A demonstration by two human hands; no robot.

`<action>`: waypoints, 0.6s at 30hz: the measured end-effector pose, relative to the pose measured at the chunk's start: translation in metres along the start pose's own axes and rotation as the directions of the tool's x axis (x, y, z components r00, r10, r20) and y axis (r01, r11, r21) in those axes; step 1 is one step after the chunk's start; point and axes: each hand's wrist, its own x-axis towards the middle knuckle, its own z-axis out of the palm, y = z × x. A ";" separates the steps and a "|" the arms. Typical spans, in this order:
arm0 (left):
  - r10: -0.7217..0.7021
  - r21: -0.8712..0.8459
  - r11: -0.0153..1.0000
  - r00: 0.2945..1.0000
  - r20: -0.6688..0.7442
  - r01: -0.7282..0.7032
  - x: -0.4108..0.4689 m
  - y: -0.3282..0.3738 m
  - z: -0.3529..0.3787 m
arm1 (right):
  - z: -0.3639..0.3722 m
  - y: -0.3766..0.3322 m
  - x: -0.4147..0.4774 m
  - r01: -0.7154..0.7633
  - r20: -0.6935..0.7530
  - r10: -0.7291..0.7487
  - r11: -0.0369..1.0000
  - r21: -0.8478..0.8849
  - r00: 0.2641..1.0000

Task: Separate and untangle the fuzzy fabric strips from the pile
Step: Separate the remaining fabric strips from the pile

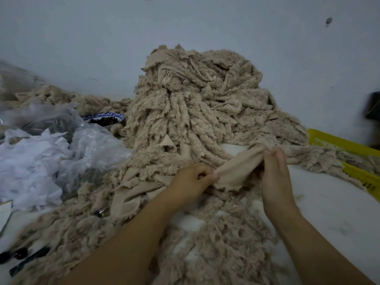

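**One strip held taut, the heap barely reduced**

A single beige fuzzy fabric strip (pixel 234 171), turned smooth side up, is pinched between two bare hands. The left hand (pixel 191 182) is curled closed on the strip's near end, and the right hand (pixel 275 173) is closed on its far end with the fingertips (pixel 273 152) bunched together, so the cloth is stretched between them just in front of the pile.

Directly behind the hands, one tall mound of tangled beige fuzzy strips (pixel 195 103) is heaped on the white table surface (pixel 329 202) against the pale wall. Looser strips are spread below the forearms and a lower heap (pixel 61 95) lies far left; whether those have been sorted cannot be told. The work is judged to be at an early stage, since most strips remain knotted in the mound and cannot be counted.

To the left, crumpled clear plastic bags (pixel 88 147) over white scraps are seen, with one blue-patterned bowl (pixel 104 118) behind them. One yellow plastic crate (pixel 349 145) is seen at the right edge.
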 end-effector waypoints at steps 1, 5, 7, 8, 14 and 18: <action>-0.007 -0.058 0.998 1.000 -0.029 0.005 -0.001 0.001 -0.002 | -0.001 0.000 0.000 0.004 -0.011 -0.004 1.000 -0.023 1.000; -0.104 -0.422 0.905 0.989 -0.106 0.050 -0.005 0.003 -0.011 | -0.002 0.008 -0.001 -0.040 0.029 0.046 0.981 -0.192 0.999; -0.143 -0.543 0.837 0.985 -0.101 0.066 -0.006 0.008 -0.012 | -0.001 0.009 -0.001 -0.044 0.081 0.076 0.940 -0.337 0.994; -0.146 -0.577 0.814 0.986 -0.085 0.071 -0.006 0.011 -0.011 | -0.001 0.007 -0.001 -0.024 0.088 0.064 0.918 -0.396 0.994; -0.042 -0.545 0.838 0.999 -0.019 0.025 -0.010 0.022 -0.007 | 0.015 -0.011 -0.025 0.500 0.262 -0.426 0.727 -0.471 0.866; 0.024 -0.522 0.853 1.000 0.012 -0.015 -0.014 0.028 -0.004 | 0.021 -0.008 -0.030 0.381 0.472 -0.172 0.837 -0.392 0.865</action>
